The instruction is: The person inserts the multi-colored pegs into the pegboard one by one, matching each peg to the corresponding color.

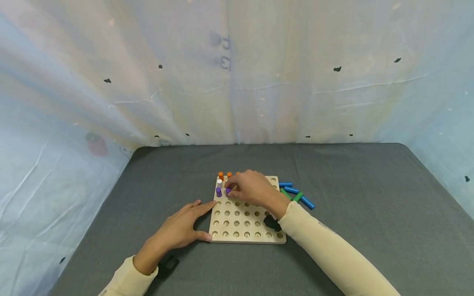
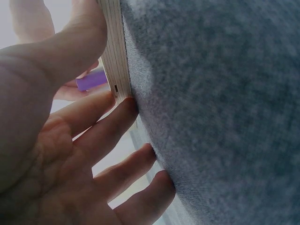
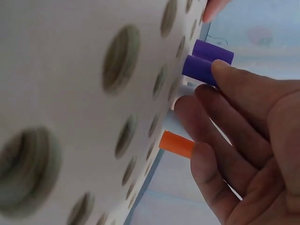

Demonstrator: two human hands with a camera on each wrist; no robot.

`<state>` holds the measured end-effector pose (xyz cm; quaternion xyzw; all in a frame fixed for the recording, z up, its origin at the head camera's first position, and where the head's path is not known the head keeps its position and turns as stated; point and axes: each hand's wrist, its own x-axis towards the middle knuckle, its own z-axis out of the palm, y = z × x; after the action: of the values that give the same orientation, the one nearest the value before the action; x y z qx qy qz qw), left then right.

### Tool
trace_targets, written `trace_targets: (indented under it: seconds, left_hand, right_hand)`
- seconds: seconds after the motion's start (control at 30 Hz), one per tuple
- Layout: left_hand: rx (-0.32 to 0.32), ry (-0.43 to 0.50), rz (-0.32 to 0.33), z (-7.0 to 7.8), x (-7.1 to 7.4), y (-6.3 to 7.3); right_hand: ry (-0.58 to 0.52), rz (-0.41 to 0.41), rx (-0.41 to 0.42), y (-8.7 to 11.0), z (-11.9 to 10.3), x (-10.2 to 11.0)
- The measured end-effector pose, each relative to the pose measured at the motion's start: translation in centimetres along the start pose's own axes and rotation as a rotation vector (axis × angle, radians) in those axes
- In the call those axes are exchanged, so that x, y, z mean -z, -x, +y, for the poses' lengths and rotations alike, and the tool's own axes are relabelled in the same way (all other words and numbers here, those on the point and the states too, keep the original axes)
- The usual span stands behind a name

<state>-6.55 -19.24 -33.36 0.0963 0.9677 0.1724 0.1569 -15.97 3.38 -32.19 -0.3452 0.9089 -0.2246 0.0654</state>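
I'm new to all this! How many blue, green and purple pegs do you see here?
Blue pegs: 3, lying beside the board
Green pegs: 2, lying among the blue ones
Purple pegs: 2, one of them held by the right hand
Total in view: 7

There was one wooden board (image 1: pixel 242 218). Two purple pegs (image 1: pixel 219 192) were near its left edge. At least three orange pegs (image 1: pixel 221 176) and one white peg (image 1: pixel 219 183) showed by its far left corner. Three blue pegs (image 1: pixel 307 202) and two green pegs (image 1: pixel 298 196) lay past its right edge.
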Motion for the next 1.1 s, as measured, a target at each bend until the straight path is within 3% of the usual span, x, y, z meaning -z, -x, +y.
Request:
trace_targets:
  seconds: [0.3, 0.6, 0.83, 1.1]
  left_hand:
    - [-0.001, 0.002, -0.011, 0.1, -0.1, -0.4]
    - [0.006, -0.004, -0.009, 0.4, 0.1, -0.4]
    - [0.014, -0.005, -0.019, 0.4, 0.1, -0.3]
    - [0.018, -0.010, -0.022, 0.3, 0.0, -0.5]
  right_hand:
    - [-0.038, 0.040, -0.057, 2.7, 0.5, 1.9]
    - [-0.039, 0.148, -0.187, 9.4, 2.8, 3.2]
    - [-0.046, 0.131, -0.343, 14.1, 3.6, 3.4]
    - [-0.015, 0.143, -0.351, 14.8, 4.6, 2.2]
